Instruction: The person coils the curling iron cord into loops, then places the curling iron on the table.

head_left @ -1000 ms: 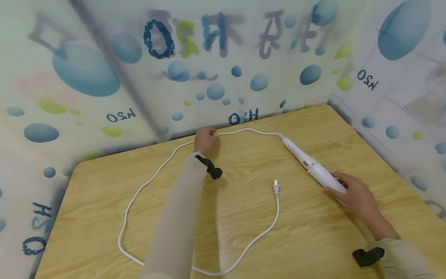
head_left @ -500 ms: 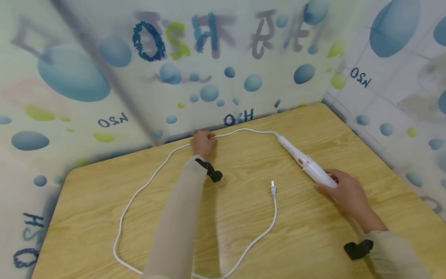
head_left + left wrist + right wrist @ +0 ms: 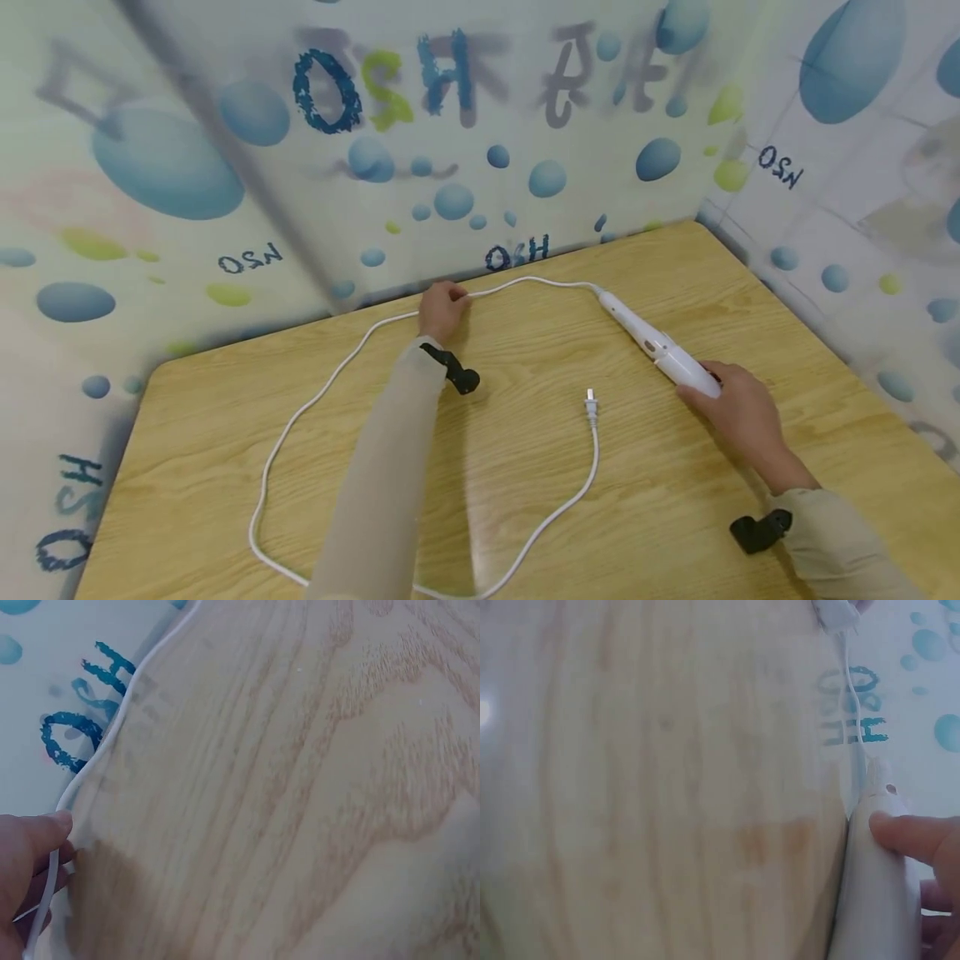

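A white wand-shaped electric appliance (image 3: 660, 346) lies slantwise at the right of the table, its narrow corded end pointing to the back. My right hand (image 3: 742, 412) grips its thick near end. In the right wrist view, the thumb (image 3: 911, 832) lies along the white body. From the narrow end a white cord (image 3: 536, 279) runs left along the back edge to my left hand (image 3: 442, 310). Thumb and fingers there pinch the cord, as the left wrist view shows. Beyond that hand the cord loops round the left and front to a two-prong plug (image 3: 592, 407).
The wooden table (image 3: 525, 467) meets a wall (image 3: 420, 208) printed with blue and green drops at its back edge. Another wall (image 3: 840, 217) stands along the right side. My left sleeve (image 3: 375, 492) crosses over the front of the cord loop.
My right hand has slid slightly up and left along the appliance, covering more of its near end. My left hand stays on the cord at the back edge. The head view has shifted a little.
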{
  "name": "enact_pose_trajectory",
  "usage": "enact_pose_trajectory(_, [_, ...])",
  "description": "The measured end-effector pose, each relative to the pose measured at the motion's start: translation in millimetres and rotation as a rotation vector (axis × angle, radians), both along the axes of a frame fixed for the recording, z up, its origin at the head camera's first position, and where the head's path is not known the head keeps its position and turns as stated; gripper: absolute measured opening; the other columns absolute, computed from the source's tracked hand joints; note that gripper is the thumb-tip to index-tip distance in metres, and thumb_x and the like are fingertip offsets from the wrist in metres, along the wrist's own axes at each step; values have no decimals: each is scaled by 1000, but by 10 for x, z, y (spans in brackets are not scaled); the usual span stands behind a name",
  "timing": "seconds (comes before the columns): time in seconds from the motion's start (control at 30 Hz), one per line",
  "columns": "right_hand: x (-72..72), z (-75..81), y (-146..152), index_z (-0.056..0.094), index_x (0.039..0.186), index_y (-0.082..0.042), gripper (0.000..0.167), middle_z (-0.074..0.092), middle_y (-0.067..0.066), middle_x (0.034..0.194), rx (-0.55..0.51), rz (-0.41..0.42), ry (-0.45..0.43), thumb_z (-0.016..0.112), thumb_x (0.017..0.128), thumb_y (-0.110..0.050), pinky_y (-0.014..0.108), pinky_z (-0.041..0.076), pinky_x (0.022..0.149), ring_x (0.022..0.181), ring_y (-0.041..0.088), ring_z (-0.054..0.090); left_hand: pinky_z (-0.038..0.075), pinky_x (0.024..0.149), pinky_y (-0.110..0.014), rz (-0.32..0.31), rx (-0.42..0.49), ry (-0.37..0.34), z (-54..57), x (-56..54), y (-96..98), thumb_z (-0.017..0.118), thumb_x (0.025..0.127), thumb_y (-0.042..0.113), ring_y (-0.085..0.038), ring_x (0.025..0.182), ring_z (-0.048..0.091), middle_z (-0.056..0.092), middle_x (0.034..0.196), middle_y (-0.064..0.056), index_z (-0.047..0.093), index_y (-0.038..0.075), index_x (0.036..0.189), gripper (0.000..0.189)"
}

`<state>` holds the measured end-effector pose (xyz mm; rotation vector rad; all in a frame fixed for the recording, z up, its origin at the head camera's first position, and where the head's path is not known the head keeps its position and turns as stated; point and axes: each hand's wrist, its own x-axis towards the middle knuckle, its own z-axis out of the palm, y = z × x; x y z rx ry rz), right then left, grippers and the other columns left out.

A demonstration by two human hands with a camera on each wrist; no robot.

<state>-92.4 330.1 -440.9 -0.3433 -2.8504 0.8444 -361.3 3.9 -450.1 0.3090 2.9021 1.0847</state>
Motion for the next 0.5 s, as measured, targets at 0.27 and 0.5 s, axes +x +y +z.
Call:
enact_pose_trajectory(0.27, [-13,71,-30,52,117,14,54,54,33,100,29,29,25,65,86,-28,52,42,67,85,43,53,44,79,-38,-69,127,-22,234,160,-154,56,92,12,-25,92,55,60,104,-12,66,3,106,19])
enact_pose_trajectory(0.5, [-43,51,-11,52,118,14,55,53,34,101,47,62,14,64,87,-30,54,41,69,88,46,53,44,81,-39,-133,172,-57,362,281,-321,58,92,18,-26,96,53,60,111,-11,69,5,106,22])
